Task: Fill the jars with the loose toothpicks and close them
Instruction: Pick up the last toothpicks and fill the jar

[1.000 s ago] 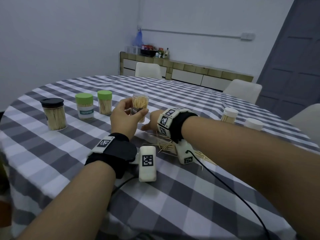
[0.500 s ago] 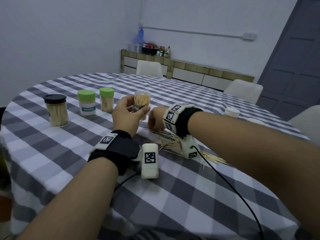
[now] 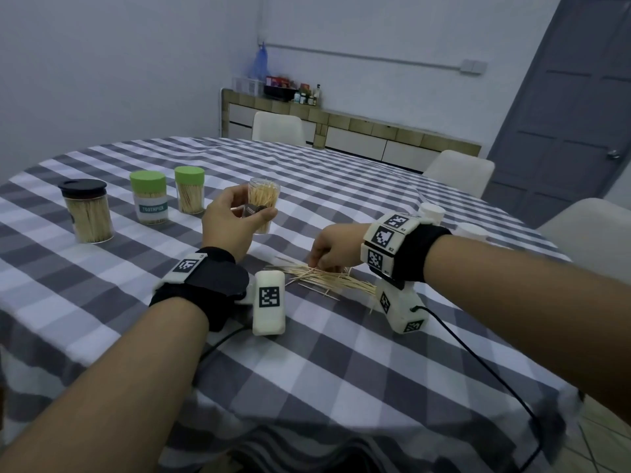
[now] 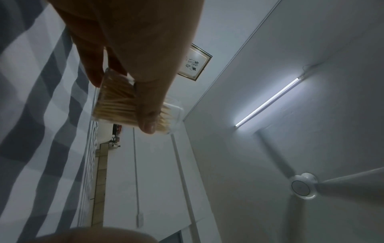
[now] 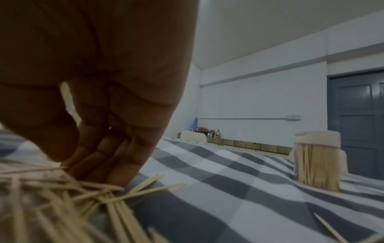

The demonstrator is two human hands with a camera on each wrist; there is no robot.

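Observation:
My left hand (image 3: 235, 223) grips an open clear jar (image 3: 263, 199) packed with toothpicks and holds it upright above the table. In the left wrist view, thumb and fingers wrap the jar (image 4: 116, 102). A pile of loose toothpicks (image 3: 327, 279) lies on the checked cloth, right of my left wrist. My right hand (image 3: 329, 249) reaches down onto the pile's far edge. The right wrist view shows thumb and fingertips (image 5: 99, 166) closing together on some loose toothpicks (image 5: 87, 194).
Three closed, filled jars stand at the left: one with a black lid (image 3: 87, 213) and two with green lids (image 3: 149, 196) (image 3: 190, 189). Two white-lidded jars (image 3: 432, 211) (image 3: 473, 230) stand behind my right wrist. White chairs ring the round table (image 3: 341, 353).
My right hand has dropped from beside the held jar down and to the right onto the toothpick pile. The left hand keeps holding the jar in about the same place.

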